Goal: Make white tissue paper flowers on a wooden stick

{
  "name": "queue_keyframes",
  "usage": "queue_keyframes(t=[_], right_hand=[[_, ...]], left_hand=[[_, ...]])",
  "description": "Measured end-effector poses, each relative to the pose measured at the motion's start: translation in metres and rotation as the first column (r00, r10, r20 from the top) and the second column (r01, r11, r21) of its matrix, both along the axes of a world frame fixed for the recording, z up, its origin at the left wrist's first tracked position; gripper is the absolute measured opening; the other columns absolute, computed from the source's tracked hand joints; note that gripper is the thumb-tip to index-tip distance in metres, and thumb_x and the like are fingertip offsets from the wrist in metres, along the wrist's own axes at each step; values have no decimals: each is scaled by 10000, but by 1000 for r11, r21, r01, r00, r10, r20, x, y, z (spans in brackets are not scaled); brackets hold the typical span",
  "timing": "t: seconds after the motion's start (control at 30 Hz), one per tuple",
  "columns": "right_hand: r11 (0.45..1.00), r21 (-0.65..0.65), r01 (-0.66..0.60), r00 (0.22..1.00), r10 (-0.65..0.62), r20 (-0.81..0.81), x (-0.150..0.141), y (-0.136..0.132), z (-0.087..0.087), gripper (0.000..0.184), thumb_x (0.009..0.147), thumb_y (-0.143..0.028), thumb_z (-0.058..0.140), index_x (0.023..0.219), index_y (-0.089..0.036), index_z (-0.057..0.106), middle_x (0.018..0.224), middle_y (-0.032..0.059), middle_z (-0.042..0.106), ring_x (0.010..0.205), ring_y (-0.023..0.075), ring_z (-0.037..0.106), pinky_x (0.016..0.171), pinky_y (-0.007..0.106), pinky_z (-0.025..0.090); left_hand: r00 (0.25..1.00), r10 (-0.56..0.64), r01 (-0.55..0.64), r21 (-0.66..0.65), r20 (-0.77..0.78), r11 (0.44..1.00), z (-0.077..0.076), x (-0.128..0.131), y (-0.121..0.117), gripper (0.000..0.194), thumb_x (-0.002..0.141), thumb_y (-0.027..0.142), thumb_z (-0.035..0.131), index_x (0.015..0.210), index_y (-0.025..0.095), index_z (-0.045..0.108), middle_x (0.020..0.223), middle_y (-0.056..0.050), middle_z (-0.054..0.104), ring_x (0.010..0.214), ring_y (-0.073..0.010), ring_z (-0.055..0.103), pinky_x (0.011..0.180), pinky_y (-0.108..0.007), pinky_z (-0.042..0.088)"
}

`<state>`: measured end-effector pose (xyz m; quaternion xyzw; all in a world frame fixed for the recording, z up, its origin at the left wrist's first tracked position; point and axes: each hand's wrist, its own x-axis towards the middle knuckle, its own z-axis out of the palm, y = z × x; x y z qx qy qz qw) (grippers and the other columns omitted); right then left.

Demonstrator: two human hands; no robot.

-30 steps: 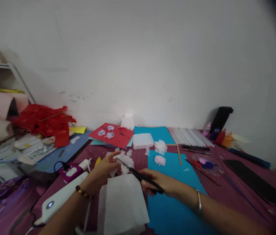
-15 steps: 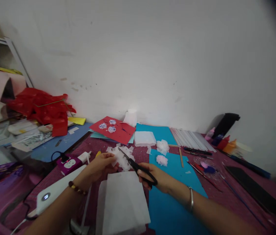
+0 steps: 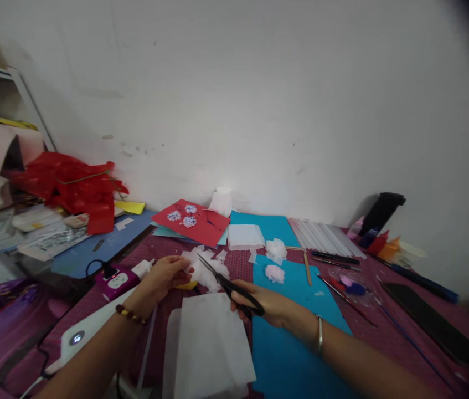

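My right hand [image 3: 254,302] is wrapped round the handles of black scissors [image 3: 228,282], whose blades point up and left over a loose pile of white tissue paper pieces [image 3: 207,271]. My left hand [image 3: 171,272] is closed, pinching a thin white paper piece [image 3: 185,265] between thumb and fingers, just left of the blade tips. Below both hands lies a stack of white paper sheets [image 3: 213,343]. Part of a yellow object [image 3: 187,286] shows beneath my left fingers.
On blue card [image 3: 296,338] at right sits a crumpled pinkish paper ball [image 3: 274,273]; a white one [image 3: 276,251] lies behind it. Red card with flowers [image 3: 195,219] is at the back. A purple power strip [image 3: 116,280] and white power bank [image 3: 93,327] lie left; paint bottles [image 3: 379,244] stand right.
My left hand has drawn slightly left, away from the blades, with the paper piece. The scissors have shifted slightly left and down. More of the yellow object shows beside my left hand.
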<state>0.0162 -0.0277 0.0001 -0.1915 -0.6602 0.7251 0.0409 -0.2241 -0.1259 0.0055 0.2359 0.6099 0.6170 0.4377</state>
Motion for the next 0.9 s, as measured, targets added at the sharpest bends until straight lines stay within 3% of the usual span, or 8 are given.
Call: queue_keyframes(t=[0.17, 0.47, 0.73, 0.8, 0.9], right_hand=[[1000, -20, 4, 999, -5, -38, -8, 3, -6, 443, 737, -549, 636, 864, -145, 504, 710, -19, 518, 532, 59, 469, 469, 209, 292], [999, -23, 34, 999, -34, -38, -11, 0, -4, 467, 698, -566, 658, 818, -149, 487, 666, -31, 506, 474, 51, 444, 424, 209, 276], [986, 149, 77, 995, -86, 55, -16, 5, -10, 343, 754, -463, 644, 843, -160, 510, 605, -57, 484, 398, 38, 415, 379, 187, 306], [996, 63, 59, 998, -61, 32, -18, 12, -14, 384, 743, -494, 653, 871, -159, 515, 627, -48, 497, 435, 49, 446, 403, 189, 338], [972, -228, -51, 999, 50, -9, -17, 26, -20, 446, 742, -563, 626, 895, -163, 504, 715, -14, 552, 516, 75, 509, 456, 204, 369]], left_hand=[[998, -55, 54, -19, -42, 998, 2, 11, 6, 222, 585, 275, 748, 629, 132, 583, 591, -28, 661, 458, -100, 578, 537, -256, 540], [995, -49, 43, -68, -91, 997, 4, 19, 14, 244, 553, 315, 747, 616, 147, 582, 545, 2, 630, 492, -115, 590, 532, -244, 519], [993, -42, 31, -105, -110, 994, 2, 16, 27, 210, 534, 267, 716, 581, 160, 542, 491, 24, 571, 470, -121, 569, 502, -254, 498], [990, -37, 20, -120, -137, 993, 0, 10, 32, 207, 532, 250, 707, 578, 164, 525, 500, 34, 552, 482, -112, 561, 518, -245, 491], [976, -37, 7, -138, -213, 990, 3, 1, 39, 195, 546, 243, 694, 659, 150, 565, 585, 16, 584, 530, -108, 565, 537, -230, 474]])
